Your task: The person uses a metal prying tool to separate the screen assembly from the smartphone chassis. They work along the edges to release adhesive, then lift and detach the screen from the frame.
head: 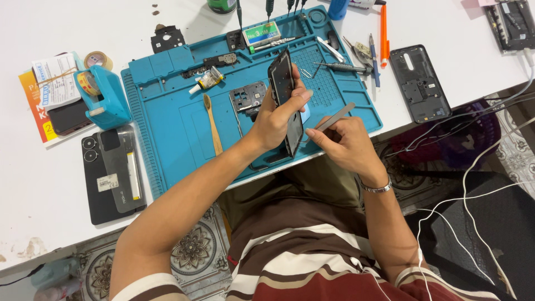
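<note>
My left hand (274,118) grips a dark phone body (283,89), stood on its edge over the blue repair mat (167,128). Held in my right hand (348,144) is a pair of metal tweezers (333,117), whose tips point toward the lower part of the phone. On the mat, just left of the phone, lies a metal phone frame part (246,98). A bracelet sits on my right wrist.
A wooden-handled brush (212,125) and a small glue tube (207,80) lie on the mat. A black back cover (419,82) rests right of the mat, two black phones (108,173) at the left, near a blue tape dispenser (106,95). White cables (473,184) hang at the right.
</note>
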Demonstrator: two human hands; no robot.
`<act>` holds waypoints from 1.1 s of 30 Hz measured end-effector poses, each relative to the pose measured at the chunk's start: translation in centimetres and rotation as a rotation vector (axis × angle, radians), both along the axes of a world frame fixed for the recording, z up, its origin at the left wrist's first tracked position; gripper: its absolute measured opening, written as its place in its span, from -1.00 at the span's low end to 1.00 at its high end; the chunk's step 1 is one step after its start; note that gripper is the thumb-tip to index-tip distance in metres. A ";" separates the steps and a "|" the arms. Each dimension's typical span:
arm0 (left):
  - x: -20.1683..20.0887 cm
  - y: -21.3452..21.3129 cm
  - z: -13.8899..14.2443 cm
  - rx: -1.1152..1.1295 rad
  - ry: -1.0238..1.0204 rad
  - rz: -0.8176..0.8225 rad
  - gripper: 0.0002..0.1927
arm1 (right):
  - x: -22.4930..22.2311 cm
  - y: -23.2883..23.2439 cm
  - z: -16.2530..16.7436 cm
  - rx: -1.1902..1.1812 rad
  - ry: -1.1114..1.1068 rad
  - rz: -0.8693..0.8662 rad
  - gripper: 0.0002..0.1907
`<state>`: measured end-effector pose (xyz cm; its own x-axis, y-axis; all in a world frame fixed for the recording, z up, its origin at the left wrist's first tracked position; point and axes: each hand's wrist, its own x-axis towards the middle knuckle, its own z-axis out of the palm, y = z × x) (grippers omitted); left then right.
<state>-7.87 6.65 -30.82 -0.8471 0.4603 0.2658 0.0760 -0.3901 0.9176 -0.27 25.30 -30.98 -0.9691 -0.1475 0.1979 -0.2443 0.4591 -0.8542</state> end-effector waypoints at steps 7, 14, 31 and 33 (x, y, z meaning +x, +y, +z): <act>-0.1 0.0 0.0 -0.018 0.008 0.010 -0.60 | -0.1 -0.1 0.3 0.034 0.007 -0.008 -0.72; -0.2 0.0 -0.2 -0.003 -0.012 0.008 -0.56 | 0.2 -0.7 1.0 0.051 0.047 -0.015 -0.76; 0.1 0.1 -0.4 0.027 0.045 -0.024 -0.58 | 1.8 -2.1 3.3 0.191 0.209 -0.017 -0.82; 0.2 0.0 -0.3 0.035 0.036 -0.021 -0.59 | 1.7 -2.0 3.2 0.214 0.224 -0.032 -0.82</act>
